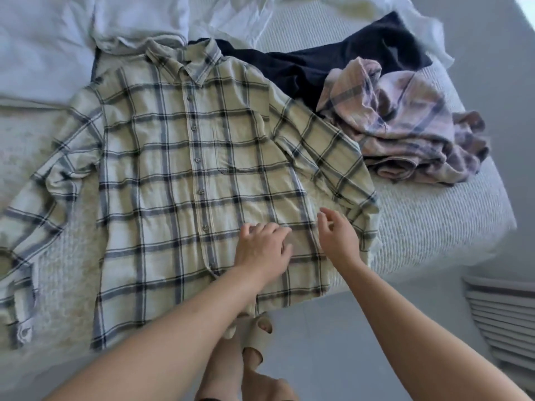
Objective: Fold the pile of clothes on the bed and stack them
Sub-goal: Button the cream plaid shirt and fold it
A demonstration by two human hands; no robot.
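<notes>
On bed (419,215), flat buttoned plaid shirt (185,157)

Counted on the bed (428,215): three garments. One cream plaid shirt (185,175), spread flat, with two sleeves out to the sides and one chest pocket. One dark navy garment (324,65), behind it. One pink plaid garment (405,125), crumpled. Two pillows (43,44) at the head. Two hands: left hand (262,247), right hand (337,235). Two beige slippers (257,334) on the floor.
</notes>
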